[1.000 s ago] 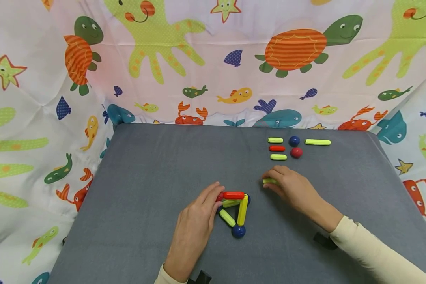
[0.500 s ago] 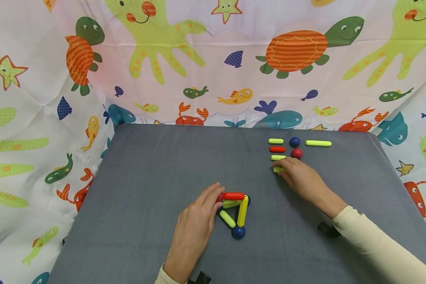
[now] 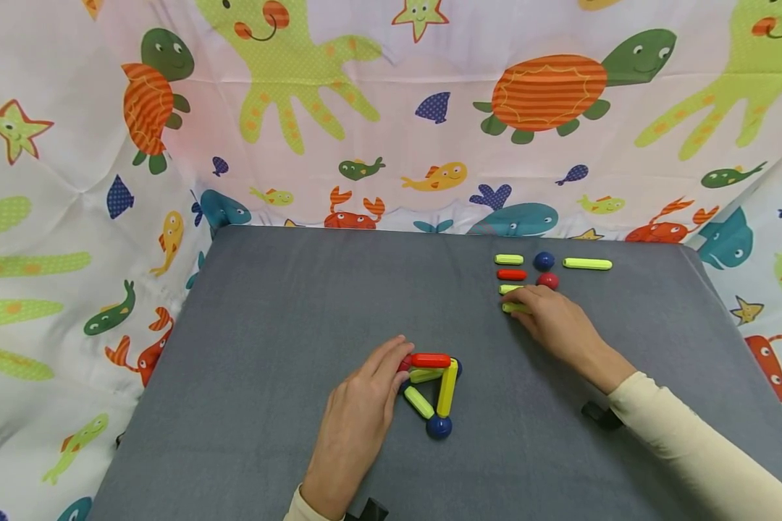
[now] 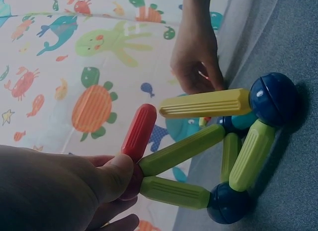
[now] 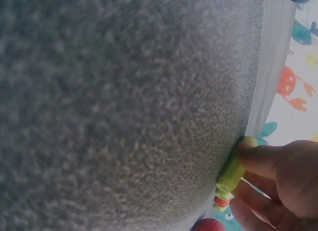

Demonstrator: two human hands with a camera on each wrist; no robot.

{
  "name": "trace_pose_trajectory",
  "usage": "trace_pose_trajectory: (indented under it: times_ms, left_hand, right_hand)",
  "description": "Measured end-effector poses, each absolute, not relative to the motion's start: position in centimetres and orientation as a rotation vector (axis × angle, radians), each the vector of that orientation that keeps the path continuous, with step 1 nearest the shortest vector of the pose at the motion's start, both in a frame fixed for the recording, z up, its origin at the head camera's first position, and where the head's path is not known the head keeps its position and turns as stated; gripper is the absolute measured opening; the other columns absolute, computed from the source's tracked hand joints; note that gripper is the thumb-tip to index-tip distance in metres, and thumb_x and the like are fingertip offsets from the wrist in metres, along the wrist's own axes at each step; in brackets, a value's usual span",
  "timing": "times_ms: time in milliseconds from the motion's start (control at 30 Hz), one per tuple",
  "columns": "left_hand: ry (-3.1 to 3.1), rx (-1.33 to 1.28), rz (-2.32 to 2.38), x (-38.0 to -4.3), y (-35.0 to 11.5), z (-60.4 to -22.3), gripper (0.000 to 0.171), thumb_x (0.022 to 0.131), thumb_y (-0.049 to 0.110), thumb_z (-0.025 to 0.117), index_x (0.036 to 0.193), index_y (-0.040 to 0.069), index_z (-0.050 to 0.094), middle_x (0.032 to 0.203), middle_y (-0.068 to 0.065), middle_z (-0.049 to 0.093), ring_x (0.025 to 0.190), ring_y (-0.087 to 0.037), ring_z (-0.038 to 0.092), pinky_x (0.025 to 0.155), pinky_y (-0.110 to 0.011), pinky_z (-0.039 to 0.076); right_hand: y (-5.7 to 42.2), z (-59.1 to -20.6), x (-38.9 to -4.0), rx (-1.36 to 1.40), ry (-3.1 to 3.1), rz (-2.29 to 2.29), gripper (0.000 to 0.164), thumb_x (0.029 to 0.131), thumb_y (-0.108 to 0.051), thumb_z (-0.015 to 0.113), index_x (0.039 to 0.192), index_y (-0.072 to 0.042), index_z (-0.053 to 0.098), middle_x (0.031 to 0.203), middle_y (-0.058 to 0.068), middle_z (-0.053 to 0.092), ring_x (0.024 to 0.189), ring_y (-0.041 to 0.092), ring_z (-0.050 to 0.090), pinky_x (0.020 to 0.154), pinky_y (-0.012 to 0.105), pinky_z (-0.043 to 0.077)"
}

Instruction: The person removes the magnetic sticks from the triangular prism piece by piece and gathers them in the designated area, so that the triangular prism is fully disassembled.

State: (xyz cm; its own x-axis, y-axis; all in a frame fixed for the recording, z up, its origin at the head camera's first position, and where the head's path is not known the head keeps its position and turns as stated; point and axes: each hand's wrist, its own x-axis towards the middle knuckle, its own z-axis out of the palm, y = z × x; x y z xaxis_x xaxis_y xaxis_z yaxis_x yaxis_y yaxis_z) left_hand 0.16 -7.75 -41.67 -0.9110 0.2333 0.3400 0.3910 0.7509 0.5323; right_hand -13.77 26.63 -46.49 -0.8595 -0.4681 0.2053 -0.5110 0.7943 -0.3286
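Note:
My left hand pinches the red ball at the top of a magnetic stick-and-ball frame. From that ball a red rod and two green rods branch out. Blue balls sit at the frame's lower corners on the cloth, joined by more green rods. A yellow rod rises from the near blue ball, its upper end beside the red rod's free end. Farther back, my right hand pinches a short green rod between thumb and fingers, low over the cloth, just in front of another short green rod.
Beyond the right hand lie a short red rod, a short green rod, a blue ball, a red ball and a longer green rod. A patterned curtain stands behind the grey cloth-covered table.
My right hand has carried the short green rod away from the frame, back and to the right, up to the row of loose rods. My left hand stays at the red ball.

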Motion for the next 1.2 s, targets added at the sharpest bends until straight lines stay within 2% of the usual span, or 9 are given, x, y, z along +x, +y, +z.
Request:
trace_pose_trajectory:
  times_ms: [333,500,633,833,933,1033,1200]
  left_hand:
    - [-2.715,-0.494,-0.912,0.3,-7.7,-41.5,0.040,0.100,0.019,0.073,0.139,0.019,0.067,0.146,0.001,0.064,0.101,-0.017,0.077,0.077,-0.032,0.063]
    - [-2.713,-0.496,-0.911,0.3,-7.6,-41.5,0.040,0.100,0.019,0.074,0.139,0.018,0.067,0.146,0.001,0.065,0.101,-0.018,0.077,0.077,-0.032,0.063]
    - [-2.711,-0.500,-0.896,0.2,-7.6,-41.5,0.040,0.099,0.020,0.074,0.138,0.018,0.067,0.145,0.001,0.065,0.101,-0.018,0.077,0.077,-0.032,0.063]
    - [-2.707,-0.494,-0.867,0.1,-7.6,-41.6,0.040,0.098,0.020,0.075,0.137,0.018,0.068,0.144,0.001,0.066,0.096,-0.019,0.078,0.073,-0.032,0.063]
    - [-2.707,-0.483,-0.851,0.1,-7.6,-41.6,0.038,0.099,0.021,0.074,0.137,0.018,0.069,0.144,0.002,0.066,0.093,-0.019,0.078,0.070,-0.032,0.063]
    - [-2.705,-0.478,-0.847,0.1,-7.6,-41.6,0.037,0.099,0.021,0.073,0.137,0.019,0.069,0.144,0.002,0.066,0.092,-0.019,0.078,0.069,-0.033,0.063]
    - [-2.700,-0.479,-0.849,0.2,-7.6,-41.6,0.037,0.099,0.021,0.074,0.136,0.019,0.069,0.143,0.001,0.066,0.095,-0.020,0.078,0.070,-0.034,0.063]
  right_hand:
    - [26.1,-45.4,-12.8,0.830,-2.809,0.512,0.036,0.085,-0.005,0.089,0.119,-0.008,0.076,0.116,0.010,0.075,0.102,0.027,0.072,0.088,0.049,0.060]
    - [24.1,-43.7,-10.6,0.921,-2.775,0.602,0.035,0.090,-0.011,0.086,0.122,-0.007,0.074,0.117,0.007,0.075,0.106,0.025,0.071,0.090,0.049,0.060]
    - [22.1,-42.6,-8.2,0.960,-2.847,0.742,0.035,0.095,-0.021,0.082,0.128,-0.014,0.071,0.119,-0.001,0.074,0.109,0.017,0.069,0.093,0.045,0.060]
    - [19.6,-42.4,-5.4,1.014,-2.888,1.096,0.035,0.100,-0.033,0.077,0.132,-0.024,0.068,0.116,-0.009,0.071,0.101,0.009,0.068,0.089,0.040,0.062]
    - [18.7,-42.6,-4.9,0.986,-2.910,1.219,0.034,0.099,-0.038,0.077,0.129,-0.028,0.067,0.111,-0.015,0.070,0.097,0.004,0.067,0.087,0.039,0.062]
    - [18.1,-42.8,-4.6,0.943,-2.922,1.259,0.031,0.097,-0.040,0.079,0.124,-0.027,0.068,0.107,-0.017,0.068,0.092,0.002,0.066,0.084,0.037,0.062]
    - [17.9,-42.8,-4.2,0.886,-2.937,1.268,0.026,0.098,-0.039,0.079,0.117,-0.026,0.067,0.101,-0.016,0.066,0.086,0.002,0.064,0.079,0.033,0.062]
